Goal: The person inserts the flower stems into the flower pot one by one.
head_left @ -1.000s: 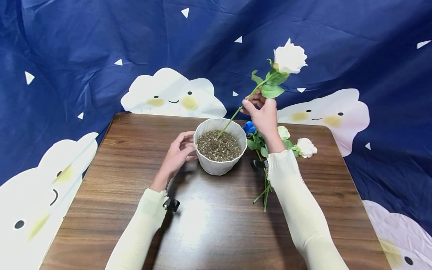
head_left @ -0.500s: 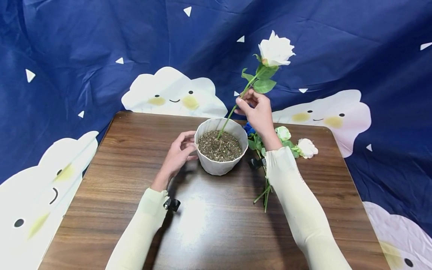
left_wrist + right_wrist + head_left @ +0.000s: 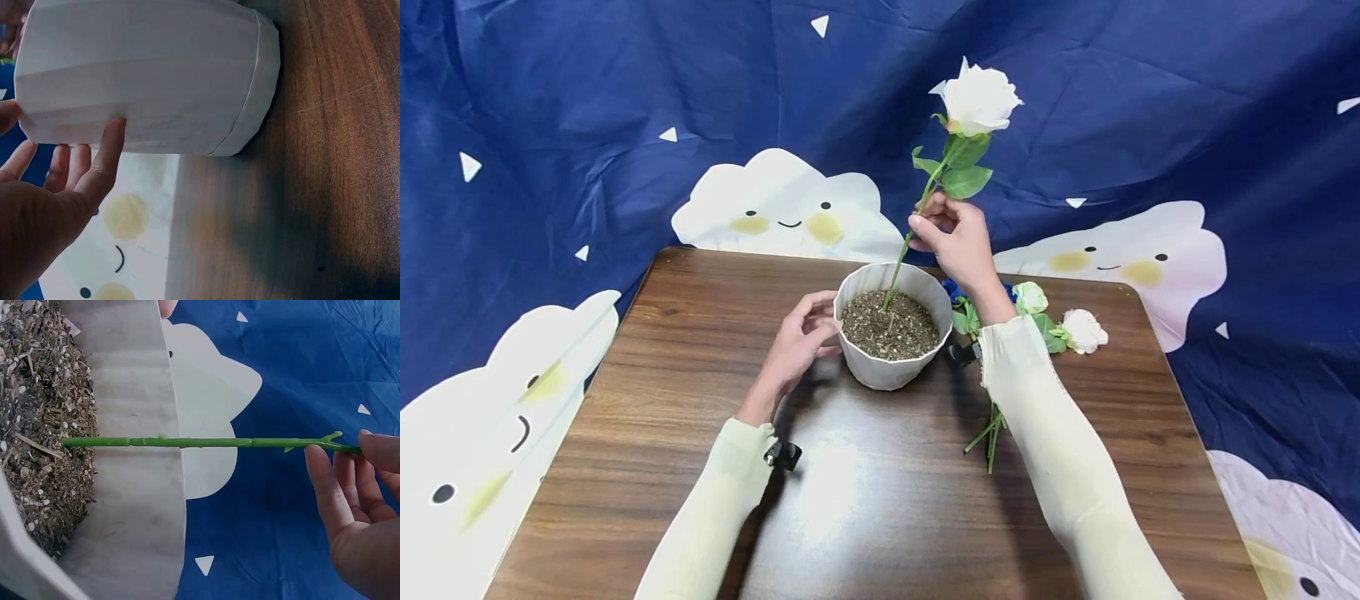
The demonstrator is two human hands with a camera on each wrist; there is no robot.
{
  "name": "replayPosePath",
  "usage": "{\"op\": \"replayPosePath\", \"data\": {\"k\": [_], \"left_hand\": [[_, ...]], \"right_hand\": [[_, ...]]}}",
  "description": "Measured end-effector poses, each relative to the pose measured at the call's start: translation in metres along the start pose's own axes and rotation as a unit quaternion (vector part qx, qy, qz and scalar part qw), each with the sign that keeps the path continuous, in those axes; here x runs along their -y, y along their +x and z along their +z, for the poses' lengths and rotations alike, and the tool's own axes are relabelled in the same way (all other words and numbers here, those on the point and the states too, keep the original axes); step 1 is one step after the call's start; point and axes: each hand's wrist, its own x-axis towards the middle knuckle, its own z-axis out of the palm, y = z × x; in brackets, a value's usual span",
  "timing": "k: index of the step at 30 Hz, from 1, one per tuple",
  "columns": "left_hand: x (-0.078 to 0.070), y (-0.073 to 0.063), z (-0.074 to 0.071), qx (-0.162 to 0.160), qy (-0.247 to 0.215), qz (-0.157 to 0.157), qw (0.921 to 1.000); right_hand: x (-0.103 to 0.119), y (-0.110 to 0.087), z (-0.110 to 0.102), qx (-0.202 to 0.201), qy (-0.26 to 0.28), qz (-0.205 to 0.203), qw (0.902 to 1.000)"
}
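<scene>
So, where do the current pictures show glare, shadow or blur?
Head view: glare on the table, dark shadow beside the left sleeve; left wrist view: dim, with soft-edged shadow on the table; right wrist view: the near pot rim looks blurrier than the green stem.

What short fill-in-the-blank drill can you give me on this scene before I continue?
The right hand pinches the white rose by its ____.
The left hand touches the pot, which contains ____.
In the head view, the other flowers lie to the pot's ____.

Missing words: stem; soil; right.
</scene>
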Motion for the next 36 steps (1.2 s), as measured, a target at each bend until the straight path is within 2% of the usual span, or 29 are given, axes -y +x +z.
{"op": "replayPosePath", "data": {"k": [15, 22, 30, 36], "left_hand": [[0.002, 0.001, 0.000, -0.001, 0.003, 0.006, 1.0000], [0.002, 0.001, -0.001, -0.003, 0.000, 0.005, 1.0000], [0.002, -0.001, -0.001, -0.004, -0.002, 0.001, 1.0000], [0.002, 0.000, -0.001, -0.006, 0.000, 0.004, 1.0000]], "right_hand": [[-0.006, 0.002, 0.013, 0.029, -0.050, -0.018, 0.9982], [-0.011, 0.001, 0.015, 0.021, -0.076, -0.036, 0.9962], [-0.015, 0.000, 0.016, 0.031, -0.072, -0.023, 0.9967], [-0.021, -0.008, 0.021, 0.016, -0.076, -0.023, 0.9967]]}}
